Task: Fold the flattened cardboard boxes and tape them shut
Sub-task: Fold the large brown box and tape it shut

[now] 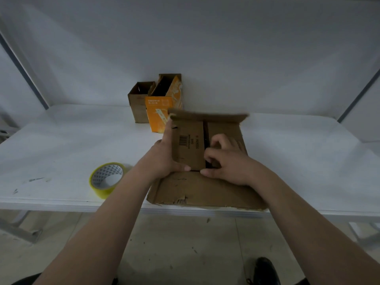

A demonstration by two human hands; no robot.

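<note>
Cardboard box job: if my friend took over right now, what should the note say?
Left hand: flat against the left side of the cardboard box, thumb on top.
Right hand: fingers curled at the gap between the two folded-in flaps.
Done: side flaps in. Near flap lies flat, far flap stands up.
Tape roll: on the table, left of the box, untouched.
To do: fold those flaps, tape shut.
</note>
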